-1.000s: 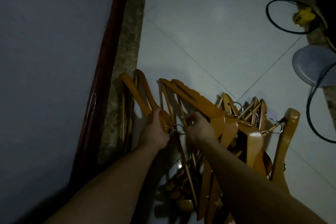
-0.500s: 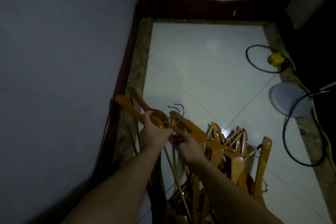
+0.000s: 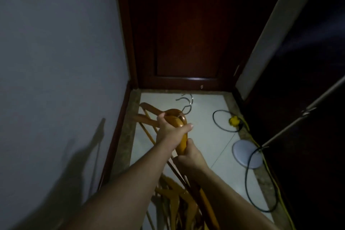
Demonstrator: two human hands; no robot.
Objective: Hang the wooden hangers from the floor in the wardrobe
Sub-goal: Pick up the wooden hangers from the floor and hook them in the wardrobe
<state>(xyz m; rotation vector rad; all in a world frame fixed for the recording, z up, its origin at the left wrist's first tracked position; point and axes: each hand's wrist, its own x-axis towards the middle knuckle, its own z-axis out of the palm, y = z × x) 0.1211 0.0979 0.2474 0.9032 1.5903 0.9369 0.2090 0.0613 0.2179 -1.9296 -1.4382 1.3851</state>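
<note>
My left hand (image 3: 169, 130) grips the tops of a few orange wooden hangers (image 3: 179, 123), lifted off the floor with their metal hooks (image 3: 184, 102) pointing away from me. My right hand (image 3: 190, 157) holds a lower arm of the same bunch, just below the left hand. More wooden hangers (image 3: 175, 198) lie in a pile on the white tiled floor under my forearms. A dark wooden door or wardrobe panel (image 3: 186, 30) stands straight ahead, shut.
A grey wall (image 3: 56, 52) runs along the left with a dark skirting board. On the right lie a black cable loop (image 3: 225, 121), a yellow plug (image 3: 234, 120) and a round fan base (image 3: 246, 154) with a slanted pole. The room is dim.
Both hands have risen with the hangers, from the pile up off the floor. The view has tilted up, so the dark door ahead now shows.
</note>
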